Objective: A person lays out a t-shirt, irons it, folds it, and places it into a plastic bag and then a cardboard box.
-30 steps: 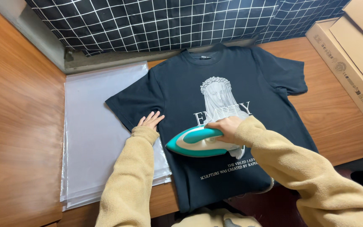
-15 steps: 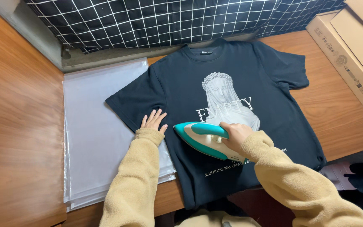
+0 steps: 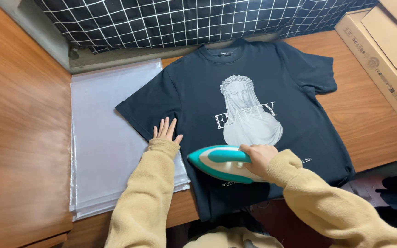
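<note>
Now iron point(image 3: 224, 164) swung nose-left since a second ago, gripped by right hand point(image 3: 259, 158), pressed on shirt point(image 3: 253, 110) near hem at table's point(image 3: 377, 119) front edge. Left hand point(image 3: 166, 132) kept flat, fingers spread, pinning shirt's left side. Clear bags point(image 3: 111, 138) stacked alongside; box point(image 3: 382, 59) at right edge. Nothing blocking.

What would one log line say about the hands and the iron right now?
left hand: flat on black T-shirt | right hand: gripping teal iron on shirt's lower front | beside: clear plastic sheets on wooden table
</note>
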